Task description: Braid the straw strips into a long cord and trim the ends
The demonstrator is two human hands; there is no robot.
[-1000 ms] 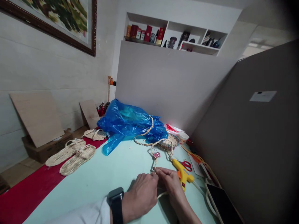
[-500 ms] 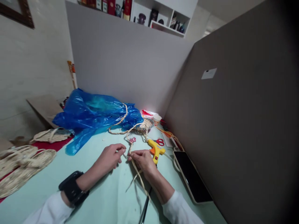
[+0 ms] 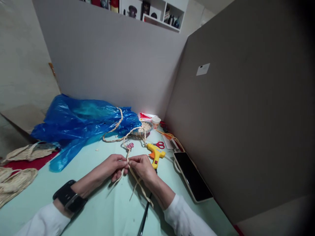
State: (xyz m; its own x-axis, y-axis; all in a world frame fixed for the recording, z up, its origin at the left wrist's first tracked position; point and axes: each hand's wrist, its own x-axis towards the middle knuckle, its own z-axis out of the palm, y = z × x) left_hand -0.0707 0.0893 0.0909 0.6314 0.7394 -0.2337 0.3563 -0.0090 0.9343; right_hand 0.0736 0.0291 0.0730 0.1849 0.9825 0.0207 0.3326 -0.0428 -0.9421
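Note:
A pale straw braid (image 3: 128, 152) runs down the table toward me, with a small pink clip (image 3: 130, 146) on it. My left hand (image 3: 116, 166) pinches one loose straw strand, whose tail hangs below the fingers. Fingertips touching or nearly so, my right hand (image 3: 142, 166) is closed on the braid's end and its other strands (image 3: 140, 184), which trail down toward the front. Just right of that hand lies a yellow glue gun (image 3: 156, 154). Farther up, the braid loops beside a round basket (image 3: 145, 127) and over a blue plastic bag (image 3: 83, 118).
Red-handled scissors (image 3: 160, 145) lie behind the glue gun. A phone (image 3: 193, 177) rests at the right, near the grey partition (image 3: 221, 108). A paper cup (image 3: 156, 122) stands at the back. Woven straw pieces (image 3: 18, 183) lie at the left. A black cord (image 3: 144, 218) crosses the front.
My left hand has come right to meet the right hand and now pinches a straw strand. My right hand keeps its hold on the braid. The view has turned somewhat to the right.

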